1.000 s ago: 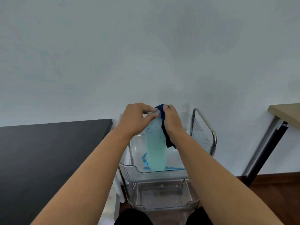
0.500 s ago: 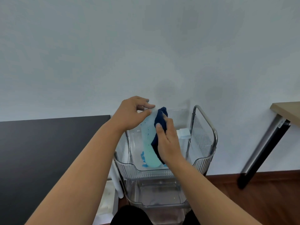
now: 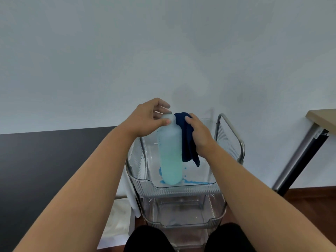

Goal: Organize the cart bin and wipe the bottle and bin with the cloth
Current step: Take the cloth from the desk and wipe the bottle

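In the top bin of the clear cart, the bottle stands upright, its base sitting among blue spills. Your left hand is curled around the bottle's cap, thumb and fingers pinching it. Your right hand grips the dark blue cloth and presses it flat against the bottle's right side, the cloth's tail hanging down into the bin. The lower bin shows beneath.
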